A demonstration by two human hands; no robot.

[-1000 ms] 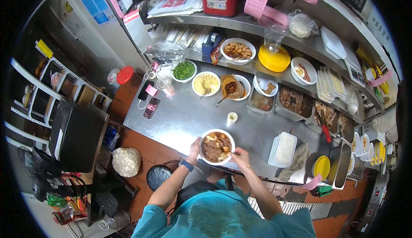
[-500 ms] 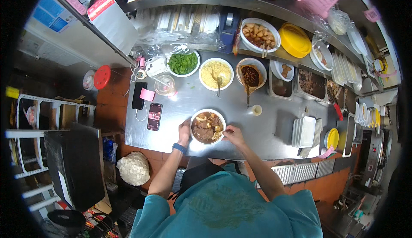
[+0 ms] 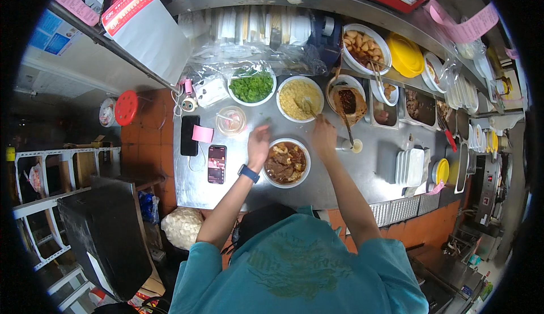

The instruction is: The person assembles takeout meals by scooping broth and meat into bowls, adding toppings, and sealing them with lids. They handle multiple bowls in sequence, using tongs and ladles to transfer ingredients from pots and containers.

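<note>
A white bowl (image 3: 287, 184) of sliced brown meat and pale chunks in dark broth stands on the steel table between my forearms. My left hand (image 3: 259, 146) is off the bowl, beside its upper left rim, with fingers apart and nothing in them. Farther out, my right hand (image 3: 324, 137) is closed at the handle end of a metal spoon (image 3: 309, 109). The spoon's head rests in a white bowl (image 3: 281, 109) filled with pale yellow minced garlic. Left of that is a bowl of chopped green herbs (image 3: 251, 86); to its right, a bowl of dark red chilli sauce (image 3: 348, 100) with a long-handled spoon.
Two phones (image 3: 216, 164) and a clear plastic cup (image 3: 231, 121) lie left of my left hand. A small pale cup (image 3: 355, 146) stands right of my right hand. Farther right are stacked white trays (image 3: 409, 167) and steel food pans (image 3: 418, 110). A loaded shelf (image 3: 249, 0) overhangs the back.
Both hands have let go of the meat bowl's sides. My right hand has reached forward to the spoon in the garlic, while my left has moved up and opened. The view has shifted slightly.
</note>
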